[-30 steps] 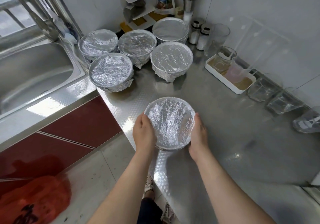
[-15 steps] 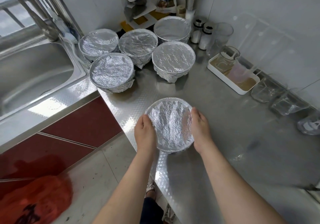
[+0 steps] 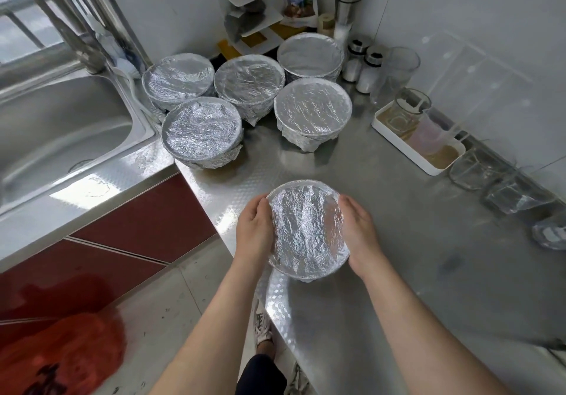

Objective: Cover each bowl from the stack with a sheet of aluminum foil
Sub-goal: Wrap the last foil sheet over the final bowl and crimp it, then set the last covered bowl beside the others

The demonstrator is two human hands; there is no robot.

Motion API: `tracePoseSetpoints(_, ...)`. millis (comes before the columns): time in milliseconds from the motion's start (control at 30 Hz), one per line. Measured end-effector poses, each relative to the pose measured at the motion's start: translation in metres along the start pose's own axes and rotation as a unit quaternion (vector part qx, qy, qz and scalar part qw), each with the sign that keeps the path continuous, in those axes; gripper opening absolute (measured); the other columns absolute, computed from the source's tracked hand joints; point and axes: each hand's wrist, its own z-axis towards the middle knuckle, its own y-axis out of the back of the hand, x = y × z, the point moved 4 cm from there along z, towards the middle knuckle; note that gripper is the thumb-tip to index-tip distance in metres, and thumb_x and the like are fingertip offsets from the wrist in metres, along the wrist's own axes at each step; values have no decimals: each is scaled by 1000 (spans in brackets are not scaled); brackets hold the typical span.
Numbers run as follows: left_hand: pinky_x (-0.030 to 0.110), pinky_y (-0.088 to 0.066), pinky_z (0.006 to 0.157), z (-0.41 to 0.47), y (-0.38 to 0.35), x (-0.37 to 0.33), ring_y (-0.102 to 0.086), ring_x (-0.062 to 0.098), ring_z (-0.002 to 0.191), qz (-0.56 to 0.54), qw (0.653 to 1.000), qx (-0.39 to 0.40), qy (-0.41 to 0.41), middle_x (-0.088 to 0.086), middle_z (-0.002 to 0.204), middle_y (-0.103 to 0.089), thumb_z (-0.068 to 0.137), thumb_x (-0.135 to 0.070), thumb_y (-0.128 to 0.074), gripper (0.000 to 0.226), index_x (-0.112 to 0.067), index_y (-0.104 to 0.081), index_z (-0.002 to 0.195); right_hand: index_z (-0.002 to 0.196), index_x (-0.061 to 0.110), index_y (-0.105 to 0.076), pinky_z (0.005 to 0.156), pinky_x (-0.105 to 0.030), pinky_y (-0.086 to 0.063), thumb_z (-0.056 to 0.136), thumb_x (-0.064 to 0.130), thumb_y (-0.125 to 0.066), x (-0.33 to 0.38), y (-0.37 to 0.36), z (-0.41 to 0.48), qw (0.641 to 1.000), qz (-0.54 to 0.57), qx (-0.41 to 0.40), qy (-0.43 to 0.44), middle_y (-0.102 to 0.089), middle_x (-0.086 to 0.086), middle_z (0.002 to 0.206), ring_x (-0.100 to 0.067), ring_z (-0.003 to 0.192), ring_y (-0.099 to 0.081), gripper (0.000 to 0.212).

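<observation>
Steel worktop (image 3: pixel 413 272), L-shaped, adjoining a steel sink (image 3: pixel 61 131) at left.
Group of five covered bowls (image 3: pixel 248 81), foil drawn over each rim, standing close together at the worktop's far corner.
White tray (image 3: pixel 401 149) holding glassware, by the right wall.
Near bowl (image 3: pixel 307 229), foil-topped, at the worktop's front edge, between both hands.
Left hand (image 3: pixel 254 232), fingers curled round the bowl's left side, against the foil.
Right hand (image 3: pixel 360 232), cupping the right side likewise.
Two shakers (image 3: pixel 366 73), just beside the rearmost bowl.
</observation>
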Motion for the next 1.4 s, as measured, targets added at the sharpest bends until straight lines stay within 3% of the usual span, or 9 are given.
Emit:
tracePoseSetpoints(233, 30, -49, 85, 36, 36, -11, -63, 14, 94, -26, 997, -74, 28, 0, 104, -69, 98, -27, -52, 27, -12, -69, 113, 115, 18, -60, 90, -22, -39, 100, 25, -48, 31, -12, 18, 997, -59, 40, 39, -59, 4, 109, -10, 102, -54, 21)
tracePoseSetpoints(333, 29, -48, 68, 57, 54, -10, -60, 15, 72, -71, 988, -110, 76, 4, 87, -69, 97, -26, -53, 22, -12, -69, 98, 83, 13, -65, 67, -17, -48, 98, 23, -52, 51, 0, 51, 997, -50, -42, 34, -66, -10, 90, -8, 71, -62, 22)
tracePoseSetpoints(433, 26, -44, 55, 78, 63, -9, -55, 15, 57, -111, 978, -135, 111, 7, 76, -65, 97, -26, -53, 23, -11, -66, 86, 77, 15, -64, 40, -12, -35, 97, 24, -51, 69, -1, 84, 997, -27, -53, -44, -67, -3, 75, -1, 49, -57, 25)
tracePoseSetpoints(767, 15, -37, 37, 114, 72, -22, -55, 9, 40, -125, 969, -172, 122, 6, 57, -65, 100, -26, -47, 39, -3, -68, 76, 73, 9, -64, 30, -12, -26, 95, 31, -57, 91, -35, 137, 988, -103, -57, -96, -65, -2, 59, -1, 35, -51, 32)
tracePoseSetpoints(900, 16, -40, 38, 115, 81, -27, -55, 10, 39, -121, 965, -193, 130, 7, 57, -64, 100, -22, -48, 38, 0, -67, 74, 70, 5, -63, 43, -17, -41, 94, 19, -56, 96, -33, 144, 986, -144, -78, -37, -65, -13, 71, -11, 44, -54, 28)
tracePoseSetpoints(1067, 15, -41, 36, 109, 86, -34, -55, 9, 36, -161, 960, -194, 120, 4, 48, -60, 102, -22, -46, 40, -1, -61, 71, 60, 8, -64, 73, -48, -53, 85, 28, -57, 102, -17, 155, 974, -191, -123, 14, -66, -10, 62, -29, 62, -63, 32)
tracePoseSetpoints(1200, 16, -36, 37, 104, 76, -38, -49, 10, 39, -195, 962, -128, 142, 10, 59, -55, 101, -24, -50, 34, 0, -57, 78, 61, 10, -61, 73, -48, -52, 89, 35, -50, 106, -13, 149, 970, -214, -111, 19, -62, -5, 56, -24, 53, -59, 40)
tracePoseSetpoints(1267, 18, -36, 39, 100, 68, -38, -47, 10, 41, -132, 977, -49, 158, 11, 61, -52, 97, -24, -57, 28, 0, -60, 82, 68, 6, -62, 63, -34, -52, 94, 31, -51, 107, -10, 137, 968, -239, -73, 13, -60, -6, 58, -16, 45, -57, 38)
tracePoseSetpoints(1400, 28, -47, 60, 88, 53, -30, -54, 15, 60, 117, 963, 209, 122, 13, 75, -64, 90, -37, -65, 25, -13, -73, 92, 86, 8, -67, 43, -13, -35, 97, 25, -53, 95, -10, 104, 923, -342, 167, -54, -65, -6, 73, -10, 52, -56, 25)
